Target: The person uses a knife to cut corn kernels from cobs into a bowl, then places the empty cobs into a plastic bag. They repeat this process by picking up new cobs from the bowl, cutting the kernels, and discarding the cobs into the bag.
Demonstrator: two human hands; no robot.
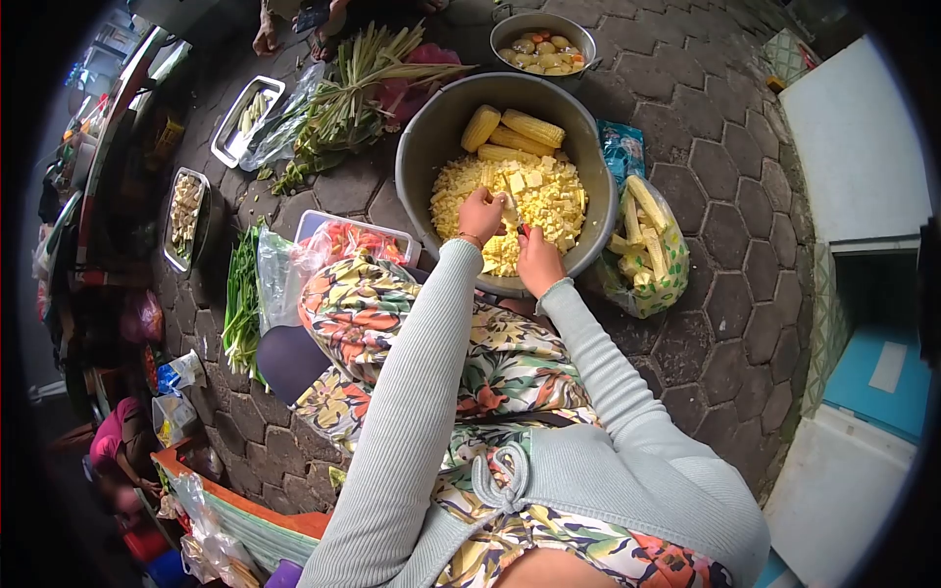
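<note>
A large grey tub point(410, 157) holds a heap of cut yellow corn kernels point(461, 191), with several whole corn cobs point(530, 127) at its far side. Pale yellow cubes point(524, 180) lie on top of the heap. Over the kernels, my left hand point(480, 216) is closed in a pinch on a small pale piece that I cannot make out clearly. Close beside it, at the tub's near edge, my right hand point(539, 263) is wrapped round a red-handled tool point(524, 230); most of that tool is hidden by my fingers.
Bare cobs fill a plastic bag point(642, 260) right of the tub. A pot point(542, 29) of peeled vegetables in water stands behind. To the left are leafy stalks point(343, 98), green onions point(242, 304), a tray of red chillies point(358, 235) and two small trays. Another person's hand point(265, 37) shows at the top.
</note>
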